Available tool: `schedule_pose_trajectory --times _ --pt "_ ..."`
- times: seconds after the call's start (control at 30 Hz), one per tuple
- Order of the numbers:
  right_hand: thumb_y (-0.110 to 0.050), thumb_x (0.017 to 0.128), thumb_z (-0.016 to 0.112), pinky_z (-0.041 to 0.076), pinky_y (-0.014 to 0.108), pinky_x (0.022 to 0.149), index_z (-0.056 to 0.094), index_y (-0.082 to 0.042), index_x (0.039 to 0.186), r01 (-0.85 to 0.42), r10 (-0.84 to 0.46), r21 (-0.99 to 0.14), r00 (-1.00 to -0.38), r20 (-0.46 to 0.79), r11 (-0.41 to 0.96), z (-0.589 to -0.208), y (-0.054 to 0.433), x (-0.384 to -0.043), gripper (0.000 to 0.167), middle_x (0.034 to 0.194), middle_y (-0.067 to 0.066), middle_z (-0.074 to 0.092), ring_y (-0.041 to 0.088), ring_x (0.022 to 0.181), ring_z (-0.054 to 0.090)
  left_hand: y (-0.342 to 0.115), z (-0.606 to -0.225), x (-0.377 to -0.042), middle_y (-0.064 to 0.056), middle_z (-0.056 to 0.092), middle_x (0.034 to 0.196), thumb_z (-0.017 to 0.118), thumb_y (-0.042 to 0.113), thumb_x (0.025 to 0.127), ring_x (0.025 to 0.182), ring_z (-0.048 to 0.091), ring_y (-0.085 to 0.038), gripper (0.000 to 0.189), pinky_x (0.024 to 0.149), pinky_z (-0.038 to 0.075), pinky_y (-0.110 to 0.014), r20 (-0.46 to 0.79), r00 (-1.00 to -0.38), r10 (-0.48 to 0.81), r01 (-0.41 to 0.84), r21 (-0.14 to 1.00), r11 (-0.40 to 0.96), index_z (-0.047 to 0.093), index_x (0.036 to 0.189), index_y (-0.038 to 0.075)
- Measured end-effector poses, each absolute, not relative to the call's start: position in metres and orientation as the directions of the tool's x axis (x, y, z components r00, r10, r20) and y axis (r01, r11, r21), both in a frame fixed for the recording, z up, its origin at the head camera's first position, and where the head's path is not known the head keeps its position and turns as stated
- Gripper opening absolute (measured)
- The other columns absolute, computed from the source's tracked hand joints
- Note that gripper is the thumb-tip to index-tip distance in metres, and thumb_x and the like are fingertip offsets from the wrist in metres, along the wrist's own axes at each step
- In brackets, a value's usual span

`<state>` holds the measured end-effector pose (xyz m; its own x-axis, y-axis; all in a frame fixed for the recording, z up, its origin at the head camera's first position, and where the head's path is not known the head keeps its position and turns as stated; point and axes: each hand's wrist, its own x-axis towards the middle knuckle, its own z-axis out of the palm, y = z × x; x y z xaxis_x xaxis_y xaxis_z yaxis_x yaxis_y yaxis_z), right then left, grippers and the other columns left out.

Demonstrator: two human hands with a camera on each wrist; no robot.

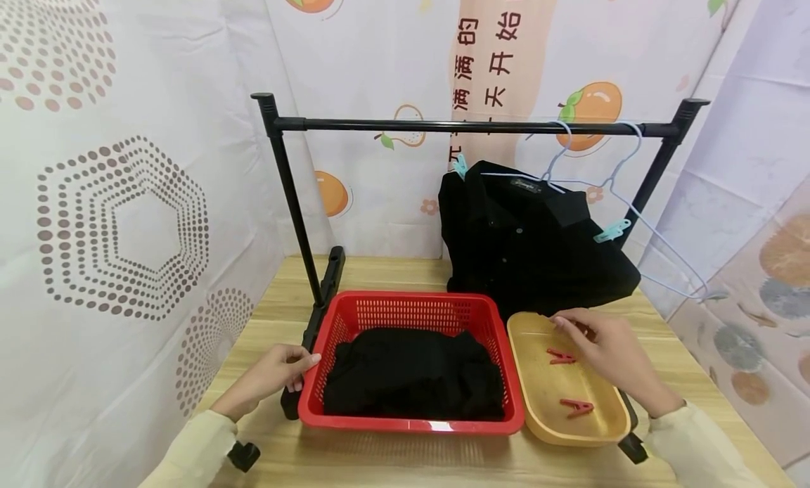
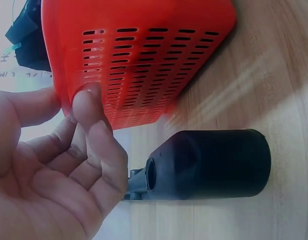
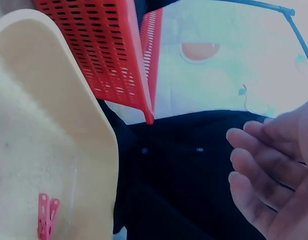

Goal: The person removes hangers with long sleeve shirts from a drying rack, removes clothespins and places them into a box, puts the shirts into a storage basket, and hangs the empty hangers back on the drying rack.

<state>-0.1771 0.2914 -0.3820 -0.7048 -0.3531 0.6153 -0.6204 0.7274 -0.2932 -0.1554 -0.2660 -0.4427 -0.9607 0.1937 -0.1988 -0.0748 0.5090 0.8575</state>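
A: Left hand?
B: Thumb and fingers pinch the rim of the basket point(image 1: 405, 425); left hand point(image 1: 276, 373) at its left side. Cloth point(image 1: 411, 372) inside, right of that hand.
A: Right hand?
B: Right hand point(image 1: 605, 345): fingers loosely bent, nothing seen in them. Tray point(image 1: 542, 389) below and left of it; contact with its rim, cannot tell. Two red pegs point(image 1: 576, 407) in the tray, also left of the hand. Shirt point(image 1: 538, 249) beyond it, under the rail point(image 1: 411, 126).
A: Step, and method?
B: Judged: steadying the basket, right hand working about the tray. Keep the left pinch light, lest the rim tip. For a peg, bring right thumb and forefinger to its handle ends, clear of the shirt's hem.
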Motion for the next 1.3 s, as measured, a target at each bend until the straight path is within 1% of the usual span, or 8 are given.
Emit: schedule_pose_trajectory --times 0.17,0.33,0.5,0.73,1.03,1.13,1.23,1.3 --pt "-0.004 0.094 0.074 0.042 0.013 0.059 0.078 -0.012 0.102 -0.549 -0.259 -0.325 -0.735 0.627 0.771 -0.378 0.304 -0.178 0.012 0.082 -0.004 0.074 0.001 0.065 0.053 -0.266 -0.444 -0.156 -0.004 0.059 0.07 0.064 0.04 0.102 0.067 0.057 -0.018 0.04 0.063 0.051 -0.033 -0.212 -0.956 0.202 -0.093 0.874 0.477 0.065 0.085 0.004" --pt "-0.004 0.096 0.072 0.043 0.013 0.053 0.078 -0.007 0.104 -0.528 -0.195 -0.338 -0.716 0.671 0.779 -0.372 0.316 -0.179 0.01 0.079 0.004 0.074 0.001 0.058 0.056 -0.266 -0.444 -0.157 -0.003 0.059 0.07 0.063 0.038 0.104 0.065 0.057 -0.017 0.039 0.063 0.051 -0.032 -0.206 -0.955 0.213 -0.086 0.881 0.465 0.064 0.084 0.004" --pt "-0.007 0.099 0.069 0.044 0.012 0.05 0.077 -0.005 0.106 -0.502 -0.128 -0.374 -0.713 0.69 0.78 -0.366 0.327 -0.179 0.011 0.079 0.009 0.072 -0.006 0.054 0.055 -0.266 -0.446 -0.158 -0.003 0.057 0.068 0.061 0.035 0.105 0.066 0.056 -0.018 0.039 0.062 0.05 -0.032 -0.196 -0.956 0.217 -0.077 0.884 0.462 0.064 0.084 0.003" --pt "-0.016 0.098 0.073 0.039 0.014 0.047 0.078 -0.01 0.1 -0.4 0.01 -0.44 -0.731 0.683 0.804 -0.362 0.342 -0.18 0.009 0.07 -0.019 0.063 -0.004 0.051 0.052 -0.267 -0.448 -0.157 -0.004 0.057 0.067 0.061 0.035 0.105 0.065 0.057 -0.018 0.04 0.061 0.05 -0.032 -0.2 -0.954 0.222 -0.082 0.891 0.448 0.063 0.081 0.003" --pt "-0.017 0.098 0.072 0.038 0.013 0.045 0.077 -0.004 0.102 -0.344 0.13 -0.513 -0.72 0.682 0.786 -0.361 0.358 -0.187 0.015 0.069 -0.036 0.056 -0.006 0.045 0.053 -0.267 -0.447 -0.156 -0.005 0.059 0.067 0.06 0.035 0.106 0.065 0.058 -0.019 0.041 0.062 0.051 -0.033 -0.197 -0.952 0.234 -0.078 0.897 0.436 0.064 0.082 0.002" --pt "-0.021 0.098 0.072 0.038 0.012 0.05 0.074 -0.004 0.108 -0.29 0.165 -0.527 -0.737 0.655 0.799 -0.361 0.363 -0.189 0.02 0.067 -0.027 0.06 -0.004 0.044 0.054 -0.268 -0.447 -0.156 -0.005 0.061 0.068 0.06 0.036 0.105 0.065 0.059 -0.018 0.041 0.062 0.052 -0.033 -0.198 -0.95 0.242 -0.076 0.896 0.437 0.065 0.082 0.002" --pt "-0.028 0.101 0.069 0.04 0.013 0.052 0.066 -0.003 0.122 -0.227 0.171 -0.535 -0.787 0.593 0.814 -0.359 0.367 -0.191 0.033 0.074 -0.003 0.069 0.0 0.044 0.057 -0.269 -0.448 -0.157 -0.005 0.061 0.069 0.061 0.037 0.105 0.065 0.058 -0.018 0.041 0.063 0.052 -0.032 -0.198 -0.948 0.248 -0.073 0.898 0.435 0.065 0.083 0.002" --pt "-0.03 0.103 0.065 0.041 0.016 0.049 0.059 -0.002 0.132 -0.208 0.163 -0.547 -0.818 0.552 0.811 -0.359 0.369 -0.193 0.041 0.084 0.013 0.071 0.003 0.044 0.059 -0.269 -0.448 -0.157 -0.006 0.061 0.069 0.061 0.037 0.105 0.064 0.058 -0.018 0.041 0.063 0.052 -0.032 -0.198 -0.948 0.248 -0.075 0.899 0.432 0.065 0.083 0.002"
